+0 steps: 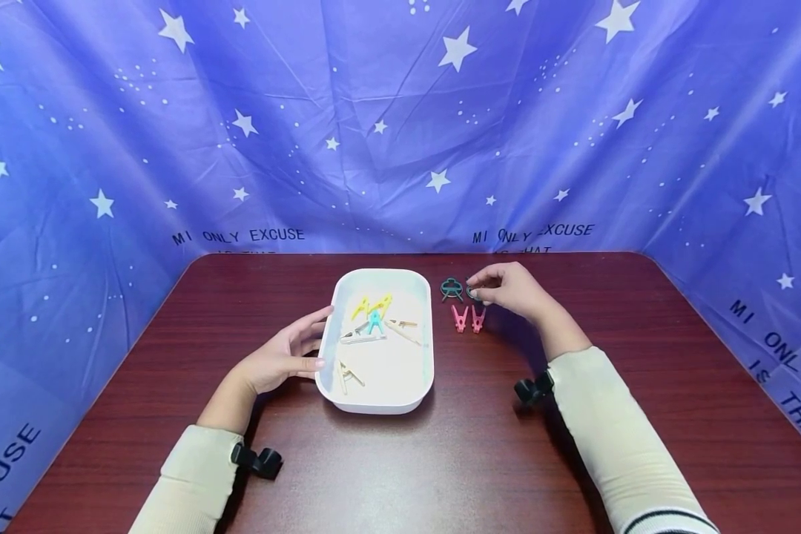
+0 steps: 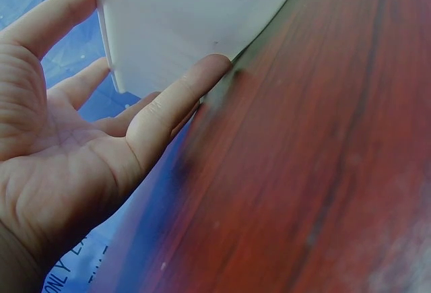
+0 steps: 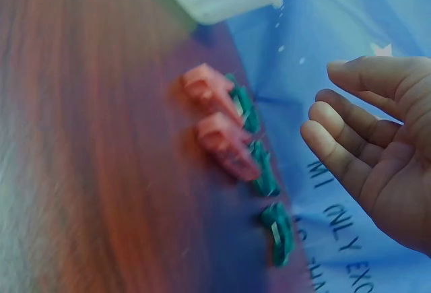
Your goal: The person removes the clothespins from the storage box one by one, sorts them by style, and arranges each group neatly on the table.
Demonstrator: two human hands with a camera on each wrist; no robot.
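The left hand (image 1: 285, 356) rests against the left wall of a white tray (image 1: 380, 406), fingers spread and fairly straight along its side and rim. In the left wrist view the fingers touch the tray's wall. At the right, the right hand (image 1: 510, 288) hovers over green clips (image 1: 451, 289), hiding part of the group in the head view. The right wrist view shows three green clips (image 3: 277, 234) lying on the table, and nothing between that hand's loosely bent fingers. Two pink clips (image 1: 460, 319) lie nearer the person, close to the green ones.
Inside the tray are yellow clips (image 1: 379, 305), a light blue clip (image 1: 374, 323), a greyish clip (image 1: 366, 339) and beige clips (image 1: 348, 374). The dark red wooden table (image 1: 614, 415) ends at a blue star-printed curtain (image 1: 387, 185).
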